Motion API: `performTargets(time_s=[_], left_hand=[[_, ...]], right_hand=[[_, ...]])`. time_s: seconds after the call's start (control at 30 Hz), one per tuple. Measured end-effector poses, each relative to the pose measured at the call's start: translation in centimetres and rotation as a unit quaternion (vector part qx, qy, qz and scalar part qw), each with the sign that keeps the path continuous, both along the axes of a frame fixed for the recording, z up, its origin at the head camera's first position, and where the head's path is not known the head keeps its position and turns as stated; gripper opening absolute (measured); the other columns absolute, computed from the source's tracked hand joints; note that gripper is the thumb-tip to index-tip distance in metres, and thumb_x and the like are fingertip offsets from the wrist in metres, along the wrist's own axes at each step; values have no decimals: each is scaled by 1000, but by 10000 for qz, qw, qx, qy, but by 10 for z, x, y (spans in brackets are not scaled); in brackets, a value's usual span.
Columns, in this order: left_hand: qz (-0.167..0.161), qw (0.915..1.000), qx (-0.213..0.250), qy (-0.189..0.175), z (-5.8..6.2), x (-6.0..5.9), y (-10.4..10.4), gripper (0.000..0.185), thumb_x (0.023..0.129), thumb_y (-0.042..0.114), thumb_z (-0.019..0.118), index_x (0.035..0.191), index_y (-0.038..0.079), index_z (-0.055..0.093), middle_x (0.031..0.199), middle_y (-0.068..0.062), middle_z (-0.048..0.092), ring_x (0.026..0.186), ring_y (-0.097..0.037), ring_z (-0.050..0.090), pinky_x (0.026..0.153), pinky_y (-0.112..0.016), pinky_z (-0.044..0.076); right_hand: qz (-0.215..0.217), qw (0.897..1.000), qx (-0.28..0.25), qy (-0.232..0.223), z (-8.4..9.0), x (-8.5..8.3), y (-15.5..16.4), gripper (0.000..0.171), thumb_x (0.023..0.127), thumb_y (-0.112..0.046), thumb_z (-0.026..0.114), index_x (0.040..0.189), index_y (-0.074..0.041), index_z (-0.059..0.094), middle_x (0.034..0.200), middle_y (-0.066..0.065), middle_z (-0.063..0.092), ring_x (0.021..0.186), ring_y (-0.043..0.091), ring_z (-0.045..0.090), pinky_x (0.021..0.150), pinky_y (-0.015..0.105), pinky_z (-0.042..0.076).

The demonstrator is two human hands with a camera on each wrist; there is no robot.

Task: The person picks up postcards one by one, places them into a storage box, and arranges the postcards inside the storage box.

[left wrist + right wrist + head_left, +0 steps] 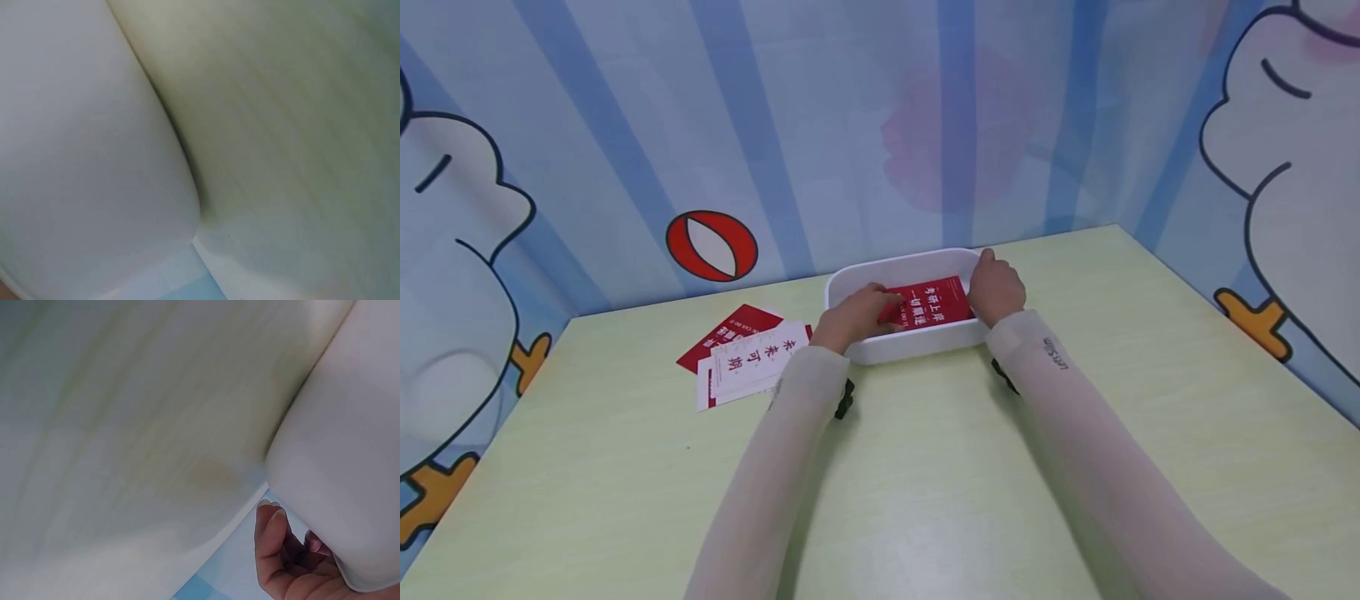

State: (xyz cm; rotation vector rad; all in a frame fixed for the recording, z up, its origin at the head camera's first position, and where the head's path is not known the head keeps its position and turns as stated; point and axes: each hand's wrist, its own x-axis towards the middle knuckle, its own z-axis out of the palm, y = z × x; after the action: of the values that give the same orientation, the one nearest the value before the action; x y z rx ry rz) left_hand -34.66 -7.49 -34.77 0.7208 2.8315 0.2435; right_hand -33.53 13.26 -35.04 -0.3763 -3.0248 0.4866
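Against the far wall stands a white tray [917,343] with rounded corners. Inside it lies a red card [951,302] with white lettering. My left hand [853,317] reaches over the tray's near left rim, its fingers and thumb bent around the left end of that card. At the right end, my right hand [997,287] grips the tray's rim; the right wrist view has its curled fingers [270,547] by the tray's outer wall. The left wrist view gives mostly the tray's outside [94,137], with the left hand's fingers out of sight.
Left of the tray, a white card [756,360] with dark red lettering overlaps a red card [730,332] and other paper on the pale wooden table [917,483]. A blue striped cloth [865,125] with cartoon figures hangs right behind the tray.
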Motion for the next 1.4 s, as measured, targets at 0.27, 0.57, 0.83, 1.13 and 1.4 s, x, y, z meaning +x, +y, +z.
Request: performTargets(time_s=[0.27, 0.57, 0.83, 1.13, 1.4], left_hand=[[-94, 10000, 19, -15, -1, 0, 0, 58, 95, 26, 66, 149, 21, 47, 148, -7, 49, 138, -23, 42, 116, -49, 37], [-146, 9996, 227, -55, -2, 1, -1, 55, 95, 24, 67, 147, 19, 50, 146, -4, 54, 137, -22, 46, 117, -47, 36], [-205, 9994, 269, -72, -4, -1, 0, 52, 95, 33, 65, 143, 18, 53, 141, -3, 57, 131, -22, 48, 114, -47, 40], [-59, 9990, 396, -187, -1, -3, 2, 57, 91, 36, 69, 143, 20, 53, 138, -2, 58, 127, -22, 49, 110, -48, 44], [-46, 9993, 316, -182, -1, -1, 2, 56, 92, 37, 67, 144, 21, 53, 138, -1, 60, 125, -21, 51, 110, -48, 44]], right_hand=[[-49, 10000, -22, 11, -2, -1, 0, 53, 97, -12, 58, 141, 7, 35, 127, 26, 60, 118, 37, 63, 98, 47, 54], [-43, 10000, -11, 39, -4, -1, -1, 53, 96, -12, 60, 140, 7, 37, 126, 25, 61, 117, 37, 65, 97, 47, 54], [-29, 10000, -12, 40, -4, 0, 0, 55, 96, -12, 60, 142, 7, 36, 127, 24, 61, 118, 36, 64, 99, 47, 53], [-20, 9999, 158, -40, 3, 0, 1, 59, 96, -14, 60, 144, 8, 33, 127, 24, 62, 117, 35, 65, 97, 46, 55], [-3, 9999, 138, -42, 2, -1, 1, 56, 97, -15, 60, 143, 7, 36, 125, 23, 63, 115, 35, 66, 97, 47, 55]])
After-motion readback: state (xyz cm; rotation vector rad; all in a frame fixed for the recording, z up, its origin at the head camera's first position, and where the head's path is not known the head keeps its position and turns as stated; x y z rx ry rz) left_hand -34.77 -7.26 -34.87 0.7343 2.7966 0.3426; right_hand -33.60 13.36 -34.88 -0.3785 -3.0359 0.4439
